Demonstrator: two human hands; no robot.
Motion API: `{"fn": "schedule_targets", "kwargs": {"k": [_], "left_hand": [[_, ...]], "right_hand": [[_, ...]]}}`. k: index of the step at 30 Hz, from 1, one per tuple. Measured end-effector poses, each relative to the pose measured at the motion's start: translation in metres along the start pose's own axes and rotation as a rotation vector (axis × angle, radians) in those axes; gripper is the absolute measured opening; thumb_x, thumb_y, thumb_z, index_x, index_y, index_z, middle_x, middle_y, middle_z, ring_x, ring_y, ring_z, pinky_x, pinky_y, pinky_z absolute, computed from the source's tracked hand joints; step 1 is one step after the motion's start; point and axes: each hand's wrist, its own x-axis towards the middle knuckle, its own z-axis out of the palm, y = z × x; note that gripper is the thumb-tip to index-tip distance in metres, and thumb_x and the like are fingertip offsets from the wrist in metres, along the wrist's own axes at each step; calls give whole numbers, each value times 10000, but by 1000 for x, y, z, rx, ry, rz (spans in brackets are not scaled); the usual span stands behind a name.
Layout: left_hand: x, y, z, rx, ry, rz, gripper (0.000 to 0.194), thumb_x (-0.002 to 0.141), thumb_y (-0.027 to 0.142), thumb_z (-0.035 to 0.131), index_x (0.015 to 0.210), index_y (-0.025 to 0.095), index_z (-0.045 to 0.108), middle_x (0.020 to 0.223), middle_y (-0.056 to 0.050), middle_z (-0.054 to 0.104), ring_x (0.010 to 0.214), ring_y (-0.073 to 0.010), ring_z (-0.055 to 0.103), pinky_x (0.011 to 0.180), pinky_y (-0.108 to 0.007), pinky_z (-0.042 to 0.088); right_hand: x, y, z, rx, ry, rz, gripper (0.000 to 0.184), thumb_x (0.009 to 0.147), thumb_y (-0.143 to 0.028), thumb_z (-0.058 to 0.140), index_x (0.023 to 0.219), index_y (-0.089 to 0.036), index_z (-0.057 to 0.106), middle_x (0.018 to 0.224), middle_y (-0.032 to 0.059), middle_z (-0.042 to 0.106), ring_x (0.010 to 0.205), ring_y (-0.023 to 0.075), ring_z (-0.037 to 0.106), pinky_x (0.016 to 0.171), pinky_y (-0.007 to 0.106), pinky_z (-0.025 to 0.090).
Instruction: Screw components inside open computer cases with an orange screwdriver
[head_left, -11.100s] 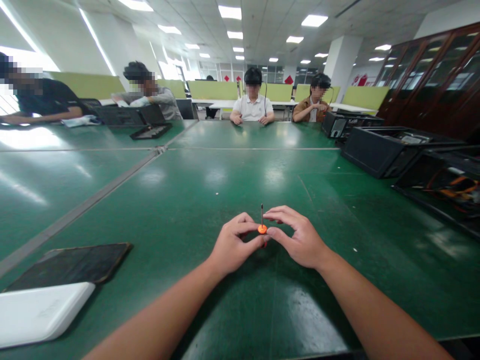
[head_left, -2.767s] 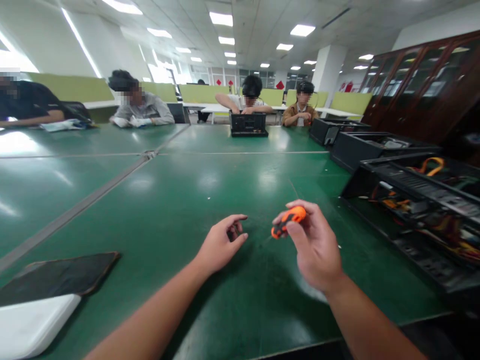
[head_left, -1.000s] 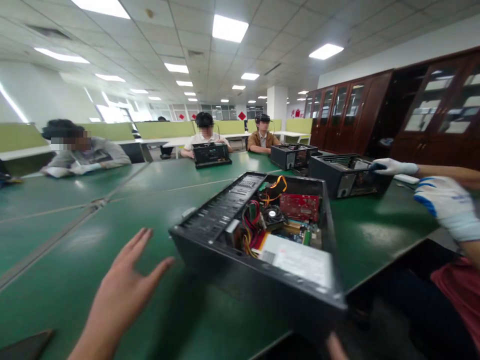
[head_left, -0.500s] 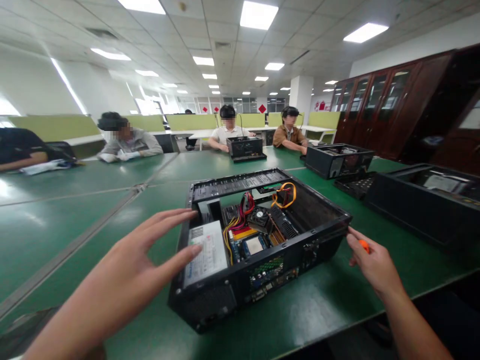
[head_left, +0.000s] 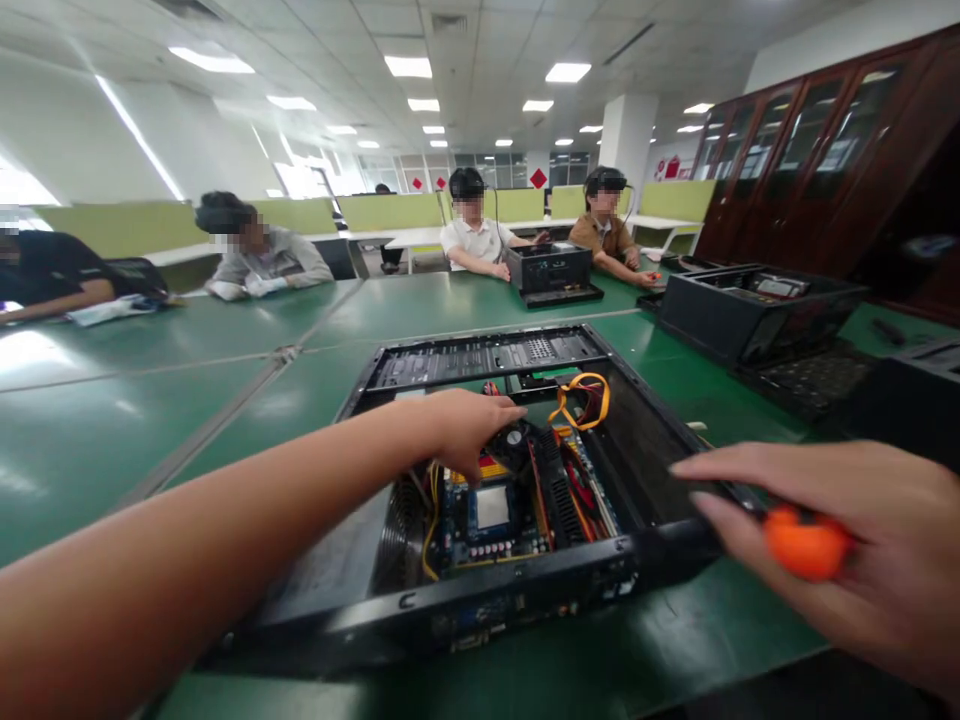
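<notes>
On the far left, a person in a dark shirt point(head_left: 56, 265) leans on the green counter point(head_left: 315, 390), and next comes a person in a grey shirt point(head_left: 281, 258). Closer in, the left hand point(head_left: 469, 430) reaches over the side of a big black computer box point(head_left: 525, 575). The box lies on the counter right in front, with its open side up, likely so that hands can get to the parts inside. The left fingers bend down by the small black fan point(head_left: 514, 438); I cannot tell if they pinch something there. Under that hand is a shiny metal square point(head_left: 492, 507) on the blue board. Past the box, a person in a white shirt point(head_left: 474, 240) sits by a smaller black box point(head_left: 551, 266). A loop of yellow wire point(head_left: 602, 395) sticks up on the right inside the big box. Farther right are a person in a brown shirt point(head_left: 600, 238) and another open box point(head_left: 750, 310). Nearest on the right, the right hand point(head_left: 877, 540) holds an orange tool point(head_left: 806, 542) tucked by the palm, maybe to leave the thumb and pointing finger free. Those two stick out with a gap between them, close to the box's right edge; touching or not, I cannot tell.
</notes>
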Motion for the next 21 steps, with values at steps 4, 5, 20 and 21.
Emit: {"fn": "schedule_targets", "kwargs": {"k": [4, 5, 20, 21], "left_hand": [[33, 2, 21, 95, 67, 61, 711, 696, 358, 710, 1360, 173, 539, 1340, -147, 639, 1015, -318, 708, 774, -349, 565], [33, 3, 23, 109, 91, 56, 631, 710, 369, 685, 1299, 168, 582, 1262, -144, 675, 942, -313, 720, 729, -351, 558], [-6, 12, 19, -70, -58, 87, 801, 673, 416, 726, 1408, 196, 499, 1288, -131, 663, 1045, -319, 690, 871, -404, 552], [-5, 11, 17, -74, -51, 69, 782, 701, 431, 720, 1414, 204, 494, 1305, -129, 658, 1050, -315, 691, 871, -401, 549]], "right_hand": [[104, -41, 32, 85, -603, -366, 194, 895, -347, 620, 997, -263, 764, 919, 36, 803, 830, 246, 752, 697, 320, 529], [117, -44, 42, 42, -697, -407, 222, 900, -400, 622, 964, -247, 770, 883, 56, 801, 812, 260, 753, 657, 323, 514], [93, 39, 22, 16, -428, -38, 328, 895, -562, 612, 999, -292, 768, 811, 17, 776, 706, 205, 691, 637, 298, 427], [91, 39, 23, 26, -440, -35, 324, 895, -557, 615, 1004, -292, 766, 819, 17, 778, 718, 205, 695, 647, 297, 432]]}}
